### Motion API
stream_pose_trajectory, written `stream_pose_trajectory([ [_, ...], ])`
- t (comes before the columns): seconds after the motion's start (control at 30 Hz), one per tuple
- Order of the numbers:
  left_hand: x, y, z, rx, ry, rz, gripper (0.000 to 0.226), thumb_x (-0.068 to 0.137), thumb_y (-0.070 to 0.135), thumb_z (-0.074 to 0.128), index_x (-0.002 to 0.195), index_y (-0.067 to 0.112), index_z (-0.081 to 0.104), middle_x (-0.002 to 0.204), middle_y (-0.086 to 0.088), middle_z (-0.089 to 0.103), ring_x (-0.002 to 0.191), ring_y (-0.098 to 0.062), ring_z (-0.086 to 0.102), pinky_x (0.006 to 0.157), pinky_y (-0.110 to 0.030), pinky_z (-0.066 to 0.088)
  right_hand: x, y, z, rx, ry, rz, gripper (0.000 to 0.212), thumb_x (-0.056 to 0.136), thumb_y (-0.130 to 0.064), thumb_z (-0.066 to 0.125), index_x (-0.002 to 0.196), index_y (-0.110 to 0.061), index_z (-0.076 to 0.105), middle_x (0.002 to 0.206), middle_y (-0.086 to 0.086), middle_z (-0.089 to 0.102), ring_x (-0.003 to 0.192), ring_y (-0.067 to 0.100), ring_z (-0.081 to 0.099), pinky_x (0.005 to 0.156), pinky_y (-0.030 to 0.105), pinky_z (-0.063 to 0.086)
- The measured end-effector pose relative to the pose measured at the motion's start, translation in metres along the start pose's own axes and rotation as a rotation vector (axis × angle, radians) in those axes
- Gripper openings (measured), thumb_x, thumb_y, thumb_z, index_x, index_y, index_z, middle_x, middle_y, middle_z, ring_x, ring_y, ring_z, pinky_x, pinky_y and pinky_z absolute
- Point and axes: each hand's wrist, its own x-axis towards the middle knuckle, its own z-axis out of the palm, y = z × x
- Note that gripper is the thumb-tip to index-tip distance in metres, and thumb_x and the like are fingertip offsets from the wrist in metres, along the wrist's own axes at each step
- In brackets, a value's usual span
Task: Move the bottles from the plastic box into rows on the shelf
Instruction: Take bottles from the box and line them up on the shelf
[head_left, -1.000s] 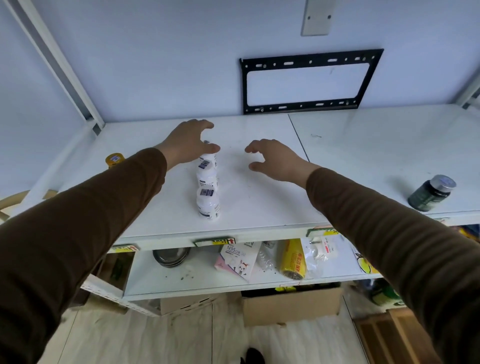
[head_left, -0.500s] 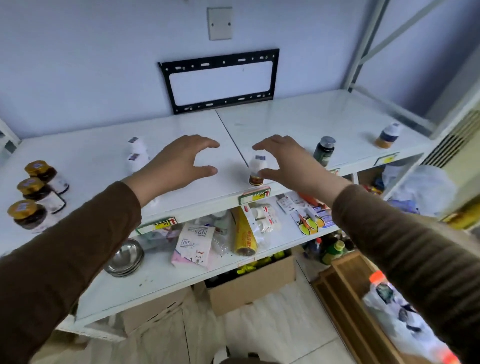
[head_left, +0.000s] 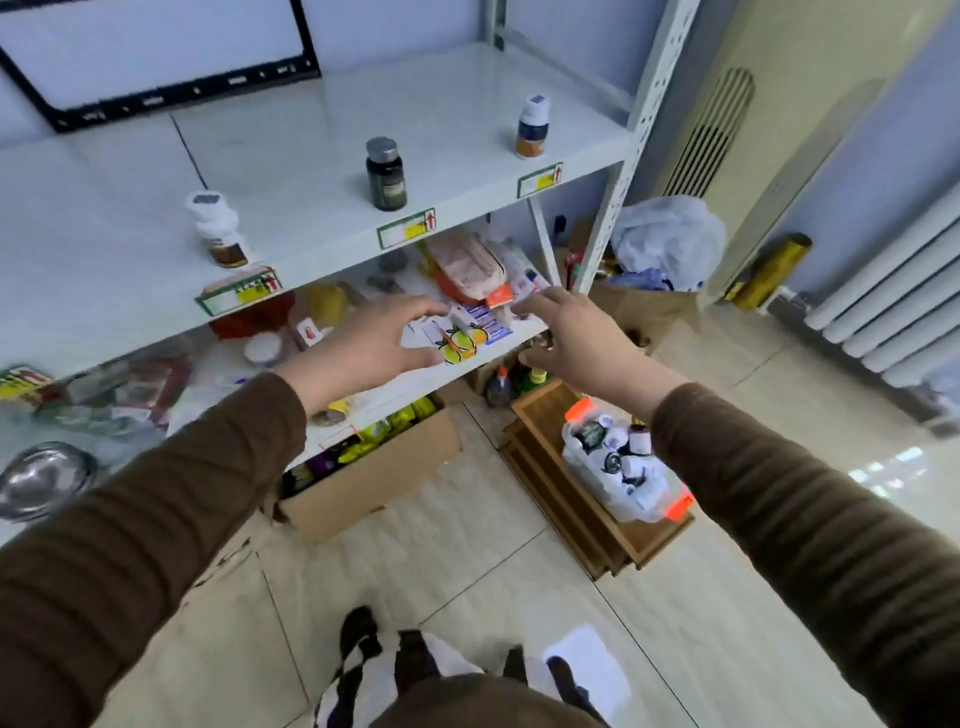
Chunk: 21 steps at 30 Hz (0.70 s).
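1. Since the bottles (head_left: 621, 462) in the clear plastic box (head_left: 631, 506) look small, rigid and light, each should lift easily; smooth rounded walls may slip, so I would grip round the body just under the cap.
2. The box, with orange clips, sits on a wooden rack (head_left: 582, 525) on the tiled floor, down to the right.
3. The left hand (head_left: 376, 345) and right hand (head_left: 574, 338) hover empty, fingers spread and loosely bent.
4. On the glossy white metal shelf (head_left: 311, 171) stand a white squat bottle (head_left: 215, 228), a dark bottle (head_left: 385, 174) with a grey cap and a white-capped bottle (head_left: 532, 127), well apart.
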Motion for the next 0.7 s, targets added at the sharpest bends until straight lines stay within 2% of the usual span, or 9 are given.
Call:
stream_pose_trajectory([
  [0.2,0.039,0.059,0.093,-0.074,-0.124,-0.032,0.054,0.084,0.042,0.074,0.134,0.038,0.053,0.14,0.011,0.051,0.125,-0.009,0.049,0.095,-0.028,0.041,-0.059,0.112,0.009,0.047,-0.071,0.126,0.056,0.085,-0.021,0.068,0.138,-0.019,0.05,0.129,0.01,0.053,0.119,0.032,0.05,0.098,0.044,0.045],
  [0.37,0.081,0.082,0.148,-0.108,-0.201,-0.018,0.056,0.083,0.039,0.075,0.134,0.033,0.054,0.134,0.009,0.055,0.119,-0.009,0.052,0.094,-0.027,0.043,-0.076,0.183,0.027,0.091,-0.112,0.224,0.049,0.089,-0.018,0.067,0.136,-0.015,0.052,0.131,0.01,0.054,0.118,0.031,0.054,0.098,0.04,0.045],
  [0.5,0.118,0.089,0.196,-0.128,-0.293,-0.025,0.056,0.082,0.037,0.076,0.134,0.032,0.054,0.13,0.006,0.057,0.117,-0.011,0.054,0.096,-0.034,0.049,-0.077,0.234,0.053,0.119,-0.136,0.33,0.05,0.09,-0.017,0.066,0.138,-0.018,0.051,0.136,0.008,0.053,0.12,0.028,0.055,0.098,0.041,0.047],
  [0.6,0.145,0.092,0.234,-0.119,-0.361,-0.026,0.057,0.084,0.035,0.075,0.136,0.03,0.052,0.136,0.004,0.055,0.121,-0.013,0.053,0.095,-0.031,0.046,-0.074,0.273,0.078,0.142,-0.146,0.418,0.049,0.091,-0.016,0.065,0.137,-0.016,0.051,0.134,0.01,0.054,0.12,0.029,0.056,0.099,0.042,0.047],
  [0.7,0.167,0.096,0.274,-0.093,-0.43,-0.046,0.058,0.085,0.035,0.074,0.137,0.025,0.051,0.137,0.0,0.053,0.122,-0.018,0.052,0.089,-0.028,0.042,-0.074,0.309,0.11,0.194,-0.161,0.495,0.048,0.091,-0.017,0.064,0.137,-0.016,0.051,0.13,0.009,0.056,0.11,0.025,0.061,0.091,0.035,0.049],
])
